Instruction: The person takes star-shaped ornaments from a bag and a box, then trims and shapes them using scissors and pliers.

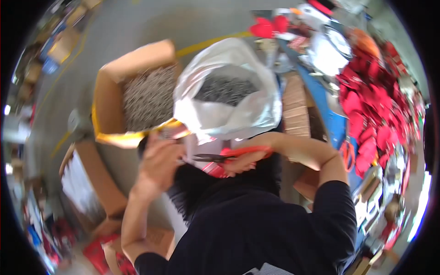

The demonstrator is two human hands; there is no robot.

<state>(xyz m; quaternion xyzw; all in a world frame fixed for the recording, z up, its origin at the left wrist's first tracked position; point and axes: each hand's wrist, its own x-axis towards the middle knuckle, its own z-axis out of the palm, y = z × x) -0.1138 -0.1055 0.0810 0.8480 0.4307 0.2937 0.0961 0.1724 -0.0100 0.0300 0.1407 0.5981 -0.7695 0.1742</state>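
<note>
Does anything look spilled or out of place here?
Nothing seems spilled around the box or bag. Only the red pile looks untidy, heaped loosely on the blue table; blur hides finer details.

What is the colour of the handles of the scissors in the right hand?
The handles are orange-red, shown best in the head view.

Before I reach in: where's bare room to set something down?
Floor beyond the box and bag looks bare. Blue table shows a narrow strip between cardboard and red pile, maybe enough for a hand. Crowded: the red pile itself, and the bag's near side, where left hand and right hand with scissors sit.
</note>
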